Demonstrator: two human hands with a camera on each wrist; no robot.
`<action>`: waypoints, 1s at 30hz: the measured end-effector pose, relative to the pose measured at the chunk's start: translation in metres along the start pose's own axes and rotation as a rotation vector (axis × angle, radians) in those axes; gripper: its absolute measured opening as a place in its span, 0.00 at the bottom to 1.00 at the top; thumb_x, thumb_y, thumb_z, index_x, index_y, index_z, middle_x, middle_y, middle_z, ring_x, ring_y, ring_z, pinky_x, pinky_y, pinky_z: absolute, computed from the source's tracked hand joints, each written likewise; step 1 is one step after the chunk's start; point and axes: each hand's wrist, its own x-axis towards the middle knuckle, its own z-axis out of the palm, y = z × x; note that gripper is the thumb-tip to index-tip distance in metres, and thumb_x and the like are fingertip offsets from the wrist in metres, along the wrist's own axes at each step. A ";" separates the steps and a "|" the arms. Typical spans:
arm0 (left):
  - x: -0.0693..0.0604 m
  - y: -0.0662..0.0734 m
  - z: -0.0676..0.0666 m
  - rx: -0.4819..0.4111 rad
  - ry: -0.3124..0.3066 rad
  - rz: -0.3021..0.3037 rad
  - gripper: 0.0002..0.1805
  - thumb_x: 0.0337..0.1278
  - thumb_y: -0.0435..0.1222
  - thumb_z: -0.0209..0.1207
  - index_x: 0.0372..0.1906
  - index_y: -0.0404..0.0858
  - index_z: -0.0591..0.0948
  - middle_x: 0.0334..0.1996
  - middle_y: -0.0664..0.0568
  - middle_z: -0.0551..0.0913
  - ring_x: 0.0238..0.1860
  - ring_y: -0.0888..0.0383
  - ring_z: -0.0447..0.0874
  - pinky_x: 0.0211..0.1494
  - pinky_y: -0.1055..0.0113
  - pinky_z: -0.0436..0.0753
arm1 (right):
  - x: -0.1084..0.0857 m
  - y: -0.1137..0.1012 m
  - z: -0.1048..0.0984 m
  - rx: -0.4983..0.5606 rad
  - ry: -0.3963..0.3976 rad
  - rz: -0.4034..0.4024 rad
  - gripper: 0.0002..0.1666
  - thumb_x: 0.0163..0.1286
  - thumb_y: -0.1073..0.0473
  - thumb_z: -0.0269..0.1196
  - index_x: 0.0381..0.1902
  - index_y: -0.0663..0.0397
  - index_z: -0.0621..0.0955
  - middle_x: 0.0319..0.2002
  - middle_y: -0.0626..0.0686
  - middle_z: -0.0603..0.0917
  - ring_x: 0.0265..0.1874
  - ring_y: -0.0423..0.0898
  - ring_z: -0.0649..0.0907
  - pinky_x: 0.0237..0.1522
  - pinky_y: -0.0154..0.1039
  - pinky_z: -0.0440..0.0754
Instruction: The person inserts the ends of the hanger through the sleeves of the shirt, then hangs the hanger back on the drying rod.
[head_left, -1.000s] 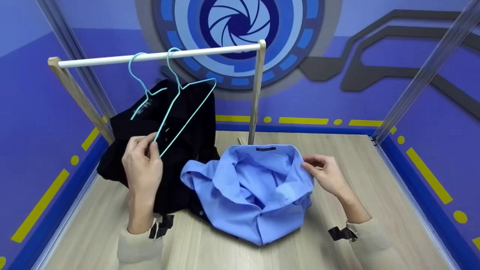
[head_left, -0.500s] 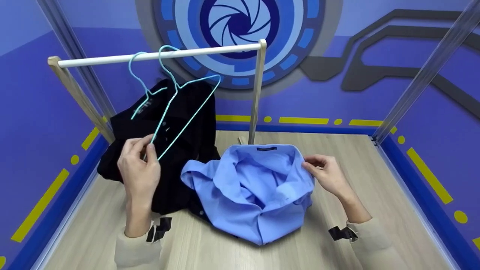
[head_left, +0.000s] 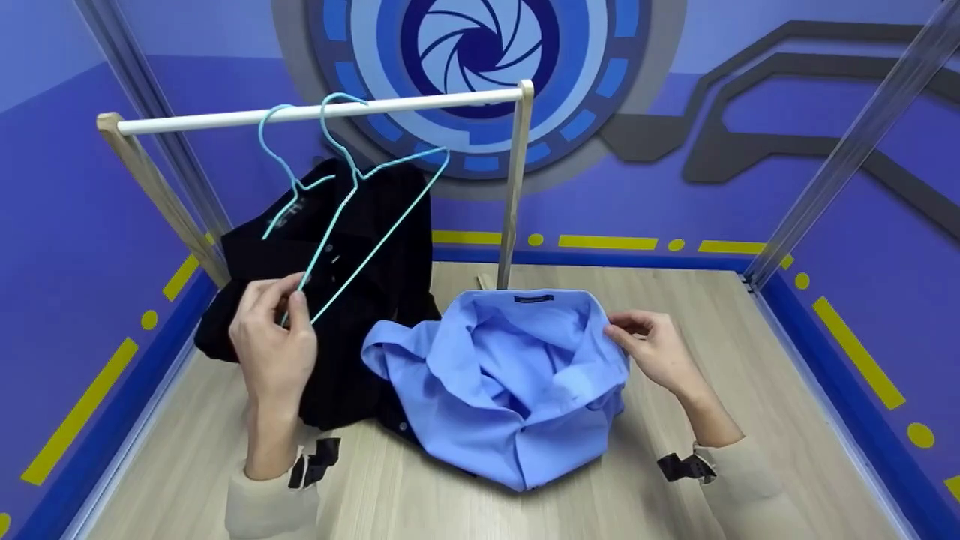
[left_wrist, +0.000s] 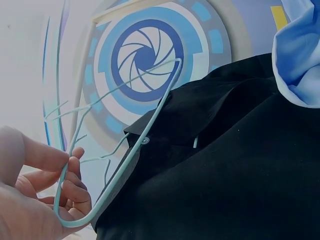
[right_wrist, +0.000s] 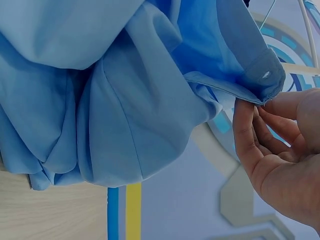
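My left hand (head_left: pixel 274 334) pinches the lower left corner of a light teal wire hanger (head_left: pixel 379 244). In the left wrist view the hanger's (left_wrist: pixel 127 160) rounded end lies against the palm, with thumb and fingers round the wire. The hook overlaps the rail in the head view; whether it touches I cannot tell. My right hand (head_left: pixel 656 349) pinches the right side of a blue shirt (head_left: pixel 555 450), whose collar opening faces up. From the right wrist view, thumb and fingertips hold the shirt's (right_wrist: pixel 145 115) edge near a buttonhole.
A clothes rack with a white rail (head_left: pixel 442 100) and wooden legs stands at the back left. On it a second teal hanger (head_left: pixel 276 154) carries a black shirt (head_left: pixel 352 360). The blue shirt partly covers the black one on the wooden table (head_left: pixel 750 360). Blue walls enclose the table.
My left hand has shifted slightly left and down with the hanger. The hanger's hook moved left along the rail, and its far corner swung right. My right hand and the blue shirt stay put.
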 end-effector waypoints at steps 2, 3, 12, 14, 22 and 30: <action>-0.001 -0.001 -0.001 0.002 -0.002 0.003 0.10 0.64 0.21 0.60 0.44 0.29 0.88 0.39 0.42 0.83 0.35 0.61 0.74 0.39 0.67 0.71 | 0.000 0.000 0.000 0.004 0.004 0.001 0.06 0.68 0.76 0.65 0.41 0.78 0.85 0.35 0.66 0.87 0.31 0.46 0.84 0.32 0.25 0.79; -0.001 -0.001 -0.002 0.001 -0.003 0.004 0.10 0.64 0.21 0.60 0.44 0.29 0.89 0.39 0.42 0.83 0.35 0.62 0.74 0.39 0.67 0.71 | 0.000 0.001 0.000 0.004 0.005 0.001 0.06 0.68 0.76 0.65 0.41 0.78 0.85 0.35 0.66 0.87 0.31 0.46 0.84 0.32 0.25 0.79; -0.005 -0.003 -0.010 0.010 -0.018 0.019 0.09 0.64 0.22 0.59 0.42 0.29 0.88 0.37 0.42 0.82 0.36 0.61 0.75 0.41 0.67 0.73 | 0.002 0.003 -0.001 -0.001 -0.001 0.026 0.07 0.68 0.77 0.64 0.42 0.80 0.84 0.35 0.67 0.86 0.32 0.49 0.84 0.33 0.26 0.79; -0.006 -0.004 -0.011 0.013 -0.020 0.021 0.09 0.63 0.22 0.59 0.41 0.29 0.88 0.37 0.41 0.83 0.36 0.61 0.76 0.42 0.69 0.74 | 0.002 0.003 -0.001 -0.006 -0.002 0.031 0.07 0.68 0.77 0.64 0.43 0.80 0.84 0.36 0.67 0.86 0.33 0.50 0.84 0.33 0.26 0.79; -0.008 -0.009 -0.017 0.037 -0.041 0.017 0.09 0.64 0.20 0.58 0.41 0.27 0.87 0.37 0.42 0.82 0.38 0.62 0.76 0.44 0.71 0.74 | 0.002 0.006 -0.001 -0.019 -0.004 0.029 0.08 0.69 0.77 0.64 0.44 0.79 0.84 0.36 0.67 0.86 0.33 0.49 0.83 0.33 0.26 0.79; -0.011 -0.014 -0.022 0.030 -0.049 0.032 0.09 0.61 0.19 0.58 0.37 0.28 0.88 0.36 0.44 0.83 0.37 0.64 0.76 0.44 0.72 0.72 | 0.003 0.009 -0.002 -0.019 -0.009 0.035 0.09 0.69 0.76 0.64 0.44 0.79 0.84 0.36 0.67 0.87 0.33 0.49 0.84 0.34 0.25 0.78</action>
